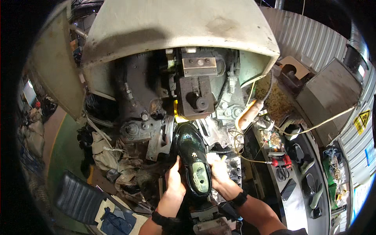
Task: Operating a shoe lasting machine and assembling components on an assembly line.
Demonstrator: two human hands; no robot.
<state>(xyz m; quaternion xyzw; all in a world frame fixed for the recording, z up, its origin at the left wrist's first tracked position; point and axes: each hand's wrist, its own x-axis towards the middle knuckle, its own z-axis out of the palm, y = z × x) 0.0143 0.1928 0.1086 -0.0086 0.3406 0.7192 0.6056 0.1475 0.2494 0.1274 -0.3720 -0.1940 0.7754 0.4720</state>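
A glossy black shoe upper is stretched over a shoe last whose pale green top shows in the opening. Its toe points away from me, under the dark metal block of a machine and between two metal side plates. My left hand is closed against the left side of the upper near the heel. On the opposite side, my right hand grips it, with the fingers partly hidden. Both wrists wear black bands. A yellow piece shows just beyond the toe.
A pale machine hood arches above. A cylindrical glowing lamp hangs to the right on a cord. Farther right, a bench holds a phone, a red tool and several shoes. At lower left stands a black chair beside cloth bundles.
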